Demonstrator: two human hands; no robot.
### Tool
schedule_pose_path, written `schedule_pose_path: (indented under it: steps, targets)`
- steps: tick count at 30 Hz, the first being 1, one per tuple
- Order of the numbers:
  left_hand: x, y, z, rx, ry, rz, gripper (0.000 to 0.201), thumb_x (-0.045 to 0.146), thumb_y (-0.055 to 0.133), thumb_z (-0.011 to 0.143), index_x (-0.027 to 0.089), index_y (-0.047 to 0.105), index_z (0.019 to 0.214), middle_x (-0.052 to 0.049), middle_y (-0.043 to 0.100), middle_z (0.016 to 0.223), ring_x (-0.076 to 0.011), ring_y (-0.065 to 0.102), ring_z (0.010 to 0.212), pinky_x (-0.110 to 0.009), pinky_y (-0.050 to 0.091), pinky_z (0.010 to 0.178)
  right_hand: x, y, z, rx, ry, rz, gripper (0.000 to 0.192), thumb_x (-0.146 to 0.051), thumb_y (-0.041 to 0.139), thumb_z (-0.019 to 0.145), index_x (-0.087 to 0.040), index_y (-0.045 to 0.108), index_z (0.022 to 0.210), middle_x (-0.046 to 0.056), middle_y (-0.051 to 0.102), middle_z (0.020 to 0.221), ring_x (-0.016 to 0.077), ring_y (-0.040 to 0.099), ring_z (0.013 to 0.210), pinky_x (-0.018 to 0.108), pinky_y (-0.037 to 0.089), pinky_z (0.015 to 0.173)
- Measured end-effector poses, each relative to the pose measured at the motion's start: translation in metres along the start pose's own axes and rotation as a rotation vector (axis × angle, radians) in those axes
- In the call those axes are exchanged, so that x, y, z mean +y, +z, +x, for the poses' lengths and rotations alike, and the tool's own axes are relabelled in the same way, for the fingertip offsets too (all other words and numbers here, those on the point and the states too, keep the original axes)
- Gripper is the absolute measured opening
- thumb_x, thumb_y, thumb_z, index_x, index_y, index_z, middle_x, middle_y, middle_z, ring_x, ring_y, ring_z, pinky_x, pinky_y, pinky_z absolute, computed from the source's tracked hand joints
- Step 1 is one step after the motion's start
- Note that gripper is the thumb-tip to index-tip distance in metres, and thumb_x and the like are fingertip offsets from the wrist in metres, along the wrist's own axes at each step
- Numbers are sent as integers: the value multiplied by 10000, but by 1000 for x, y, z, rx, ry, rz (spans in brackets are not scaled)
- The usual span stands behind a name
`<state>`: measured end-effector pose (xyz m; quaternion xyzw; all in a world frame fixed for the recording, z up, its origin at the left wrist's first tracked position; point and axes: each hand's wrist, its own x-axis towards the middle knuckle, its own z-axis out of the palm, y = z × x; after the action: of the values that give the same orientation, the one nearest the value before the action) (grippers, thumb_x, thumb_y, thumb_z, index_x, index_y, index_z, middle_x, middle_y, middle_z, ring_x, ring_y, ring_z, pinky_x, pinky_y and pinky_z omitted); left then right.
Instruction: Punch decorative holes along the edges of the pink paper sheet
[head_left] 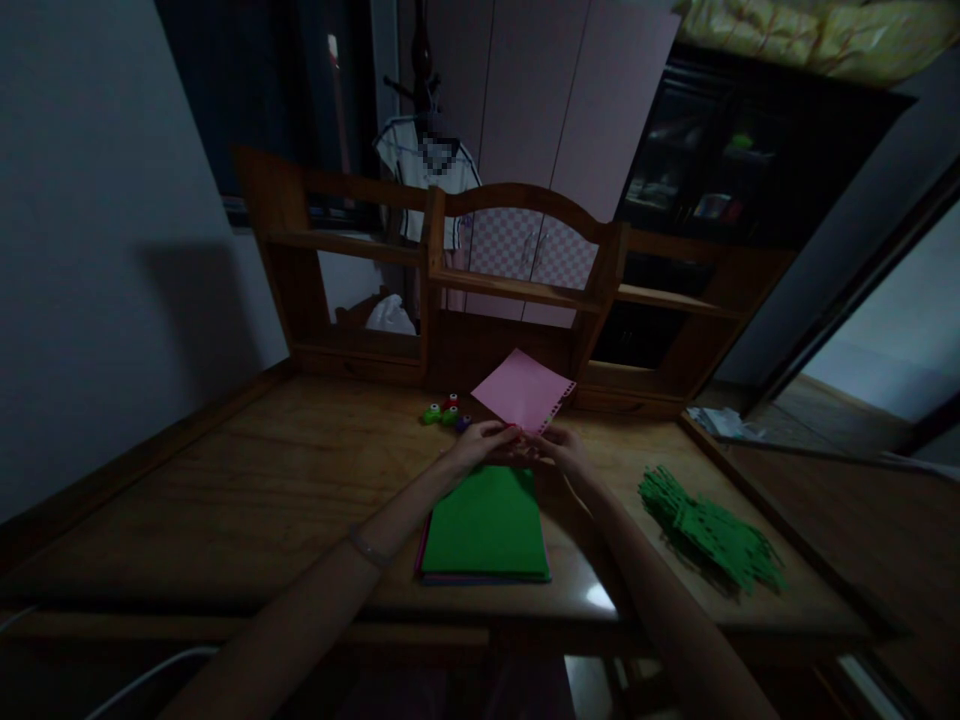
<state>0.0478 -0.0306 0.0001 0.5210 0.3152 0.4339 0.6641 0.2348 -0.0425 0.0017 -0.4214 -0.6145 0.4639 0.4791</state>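
Your left hand [484, 443] and right hand [559, 448] meet, both pinching the near edge of the pink sheet [523, 389] above the green paper stack [486, 523]; cut green strips [709, 527] lie right.

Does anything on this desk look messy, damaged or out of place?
Nothing looks damaged or spilled. The square pink paper sheet, held up by the left hand and right hand, has a row of small punched holes along its right edge. To the right on the wooden desk lies a loose heap of green paper cuttings, untidy beside the neat green-topped paper stack.
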Motion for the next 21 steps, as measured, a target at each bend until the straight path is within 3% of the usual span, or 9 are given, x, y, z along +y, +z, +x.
schedule_pose_path:
  steps: [12, 21]
  targets:
    - [-2, -1, 0, -47, 8, -2, 452, 410, 768, 643, 95, 646, 943, -120, 679, 946, -164, 655, 778, -300, 514, 776, -10, 7, -8, 4, 104, 91, 376, -472, 706, 681, -122, 678, 817, 51, 657, 700, 135, 581, 596, 239, 459, 584]
    - [-5, -1, 3, -60, -6, -65, 439, 390, 771, 647, 82, 652, 937, -112, 681, 887, -144, 651, 736, -269, 520, 748, 2, 9, -3, -43, 28, 163, 360, -477, 716, 679, -130, 679, 766, 54, 658, 673, 137, 588, 570, 242, 461, 562]
